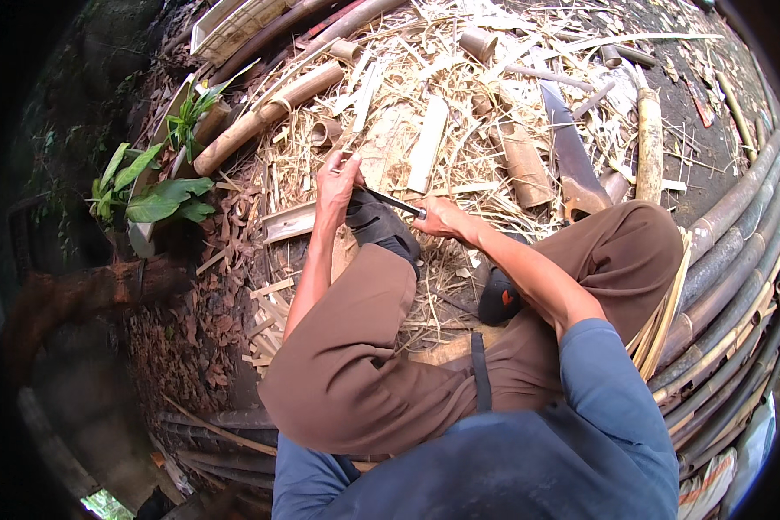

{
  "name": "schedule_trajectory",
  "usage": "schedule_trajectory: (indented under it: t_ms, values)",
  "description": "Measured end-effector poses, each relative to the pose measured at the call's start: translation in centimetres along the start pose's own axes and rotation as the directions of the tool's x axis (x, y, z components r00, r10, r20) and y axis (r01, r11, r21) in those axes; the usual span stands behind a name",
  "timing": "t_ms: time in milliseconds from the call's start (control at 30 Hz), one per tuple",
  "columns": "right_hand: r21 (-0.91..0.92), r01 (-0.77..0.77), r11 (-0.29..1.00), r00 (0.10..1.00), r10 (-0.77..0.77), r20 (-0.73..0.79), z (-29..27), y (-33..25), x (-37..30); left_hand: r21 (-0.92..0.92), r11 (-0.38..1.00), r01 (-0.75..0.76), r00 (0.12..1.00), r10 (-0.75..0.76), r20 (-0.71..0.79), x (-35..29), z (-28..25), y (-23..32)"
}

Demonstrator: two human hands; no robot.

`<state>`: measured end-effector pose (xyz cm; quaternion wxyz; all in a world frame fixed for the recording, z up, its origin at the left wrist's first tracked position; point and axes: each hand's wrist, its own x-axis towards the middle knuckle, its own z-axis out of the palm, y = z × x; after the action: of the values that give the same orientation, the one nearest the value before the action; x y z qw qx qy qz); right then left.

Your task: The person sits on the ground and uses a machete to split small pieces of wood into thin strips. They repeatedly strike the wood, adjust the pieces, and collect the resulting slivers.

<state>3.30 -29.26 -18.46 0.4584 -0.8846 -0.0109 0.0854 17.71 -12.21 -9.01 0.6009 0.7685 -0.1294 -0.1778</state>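
Note:
My right hand [442, 217] is closed round one end of a slim dark knife [392, 200], with a pale metal collar showing beside the fingers. From there the knife slants up and left toward my left hand [338, 180]. That hand is closed, thumb and fingers pinched together just above my dark shoe [381, 227]. Whatever it pinches is too thin and small to make out. Both hands are over my bent left leg, in front of a heap of pale bamboo shavings [459, 95].
A handsaw [572, 152] with a wooden handle lies at right among cut bamboo tubes [522, 165]. A flat pale slat [428, 143] lies ahead. Long bamboo poles [719, 225] line the right side. A bamboo pole [269, 117] and green leafy plants [160, 199] are at left.

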Motion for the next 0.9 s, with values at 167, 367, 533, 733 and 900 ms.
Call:
schedule_trajectory:
  t_ms: [167, 367, 533, 733, 900]
  values:
    - [0.128, -0.098, 0.987, 0.959, 0.059, 0.277, -2.9, -2.7, 0.6, 0.088, 0.995, -0.04, 0.999, 0.039, 0.018, 0.6, -0.8, -0.2]
    - [0.097, -0.127, 0.987, 0.985, 0.115, 0.128, 0.2, -1.9, -2.3, 0.064, 0.995, -0.082, 0.995, 0.079, 0.059, 0.3, 0.6, -0.2]
    - [-0.11, -0.119, 0.987, 0.986, 0.105, -0.129, 1.6, -2.0, -2.3, 0.038, 0.993, -0.112, 0.994, 0.111, 0.024, -0.2, -0.1, -0.3]
    - [0.07, -0.115, 0.991, 0.993, 0.115, 0.006, 3.6, -0.7, -2.7, 0.083, 0.994, -0.075, 0.997, 0.075, 0.008, -1.5, 0.1, -0.2]
    - [-0.326, -0.057, 0.944, 0.986, 0.105, 0.132, 0.6, -1.4, -2.1, 0.263, 0.944, -0.198, 0.966, 0.234, -0.112, -2.0, 0.1, -0.9]
